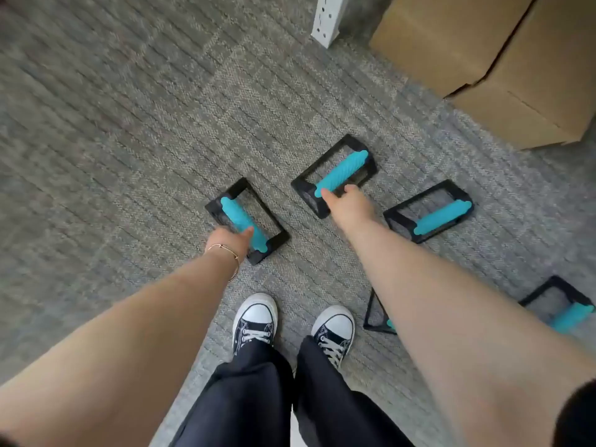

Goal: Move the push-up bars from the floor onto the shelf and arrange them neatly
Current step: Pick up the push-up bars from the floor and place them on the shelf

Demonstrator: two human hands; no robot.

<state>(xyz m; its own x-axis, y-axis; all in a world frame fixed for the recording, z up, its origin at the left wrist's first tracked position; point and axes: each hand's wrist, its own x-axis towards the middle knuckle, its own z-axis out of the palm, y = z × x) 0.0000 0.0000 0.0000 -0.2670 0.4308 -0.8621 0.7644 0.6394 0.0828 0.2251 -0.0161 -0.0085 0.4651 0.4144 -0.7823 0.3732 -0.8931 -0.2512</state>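
Note:
Several push-up bars with black rectangular frames and turquoise ribbed handles lie on the grey carpet. My left hand (233,241) wraps around the handle of the left bar (240,217). My right hand (346,204) grips the near end of the handle of the middle bar (343,171). A third bar (432,214) lies free to the right. A fourth bar (562,309) sits near the right edge. A fifth bar (377,312) is mostly hidden under my right forearm. No shelf board is in view.
A large cardboard box (503,62) stands on the floor at the upper right. A white perforated metal post (329,17) rises at the top centre. My feet in black and white sneakers (293,324) stand just behind the bars.

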